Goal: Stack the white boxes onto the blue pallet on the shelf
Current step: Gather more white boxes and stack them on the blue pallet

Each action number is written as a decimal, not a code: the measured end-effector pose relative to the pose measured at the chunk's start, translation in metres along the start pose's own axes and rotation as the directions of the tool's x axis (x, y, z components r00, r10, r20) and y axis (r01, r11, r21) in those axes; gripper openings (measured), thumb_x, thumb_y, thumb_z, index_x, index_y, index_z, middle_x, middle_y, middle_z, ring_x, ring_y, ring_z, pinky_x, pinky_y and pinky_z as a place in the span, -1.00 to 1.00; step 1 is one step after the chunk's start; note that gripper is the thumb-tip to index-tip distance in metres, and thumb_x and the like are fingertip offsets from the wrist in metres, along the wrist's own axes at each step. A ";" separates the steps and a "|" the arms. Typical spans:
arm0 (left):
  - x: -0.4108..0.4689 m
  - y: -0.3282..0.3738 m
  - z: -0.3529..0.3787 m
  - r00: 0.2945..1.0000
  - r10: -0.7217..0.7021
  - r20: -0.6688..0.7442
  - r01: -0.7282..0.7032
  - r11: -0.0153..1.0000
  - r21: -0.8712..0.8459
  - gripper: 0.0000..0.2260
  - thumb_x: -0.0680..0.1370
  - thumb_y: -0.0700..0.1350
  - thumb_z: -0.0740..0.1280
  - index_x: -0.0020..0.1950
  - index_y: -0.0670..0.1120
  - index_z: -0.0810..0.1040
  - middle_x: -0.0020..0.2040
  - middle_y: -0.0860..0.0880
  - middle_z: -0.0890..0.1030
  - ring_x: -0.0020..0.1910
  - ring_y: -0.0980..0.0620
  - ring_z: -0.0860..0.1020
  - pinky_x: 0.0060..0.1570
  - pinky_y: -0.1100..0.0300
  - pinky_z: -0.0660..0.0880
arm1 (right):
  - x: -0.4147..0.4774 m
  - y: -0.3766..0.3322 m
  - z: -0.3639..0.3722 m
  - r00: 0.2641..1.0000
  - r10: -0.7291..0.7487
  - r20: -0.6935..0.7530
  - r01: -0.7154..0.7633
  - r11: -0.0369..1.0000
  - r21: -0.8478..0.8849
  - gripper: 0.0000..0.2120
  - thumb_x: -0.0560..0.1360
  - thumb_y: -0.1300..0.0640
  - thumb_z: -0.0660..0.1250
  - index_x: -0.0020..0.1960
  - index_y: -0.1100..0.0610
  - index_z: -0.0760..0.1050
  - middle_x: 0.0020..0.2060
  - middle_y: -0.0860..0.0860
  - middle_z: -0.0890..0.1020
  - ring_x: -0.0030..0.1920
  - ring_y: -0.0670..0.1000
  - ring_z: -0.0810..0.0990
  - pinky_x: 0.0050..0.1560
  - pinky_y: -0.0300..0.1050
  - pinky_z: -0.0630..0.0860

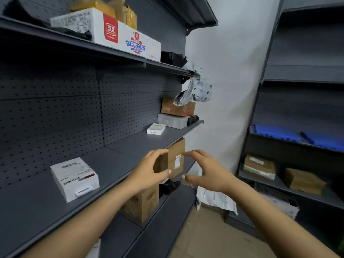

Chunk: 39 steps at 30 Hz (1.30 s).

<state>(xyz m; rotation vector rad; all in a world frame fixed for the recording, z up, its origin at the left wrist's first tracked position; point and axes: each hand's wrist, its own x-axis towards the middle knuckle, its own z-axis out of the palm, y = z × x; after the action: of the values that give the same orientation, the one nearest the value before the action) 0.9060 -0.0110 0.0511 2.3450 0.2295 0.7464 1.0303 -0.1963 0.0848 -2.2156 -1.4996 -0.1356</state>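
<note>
A white box (74,178) with barcode labels lies flat near the front edge of a grey middle shelf (130,155), one corner turned outward. A smaller white box (156,129) lies flat farther along it. Well apart, the blurred blue pallet (275,133) rests on a dark shelf (279,143) to the right.

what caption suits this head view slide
Left hand grips a small brown box before grey shelving, right hand alongside.
</note>
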 end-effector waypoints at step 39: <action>0.400 -0.311 0.031 0.952 -0.305 0.018 0.289 0.919 0.267 -0.40 0.46 -0.02 0.42 0.46 0.06 0.28 0.36 0.06 0.32 0.35 0.09 0.32 0.27 0.29 0.25 | 0.454 0.245 0.146 0.990 0.067 0.128 -0.076 0.995 0.069 -0.30 0.45 -0.09 0.38 0.50 -0.03 0.16 0.45 0.10 0.28 0.45 0.15 0.17 0.42 0.02 0.26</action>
<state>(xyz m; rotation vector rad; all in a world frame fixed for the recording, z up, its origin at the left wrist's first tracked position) 1.2617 0.3495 0.0148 2.4935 0.6795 0.5203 1.4076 0.1797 0.0266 -2.2512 -1.4621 0.0824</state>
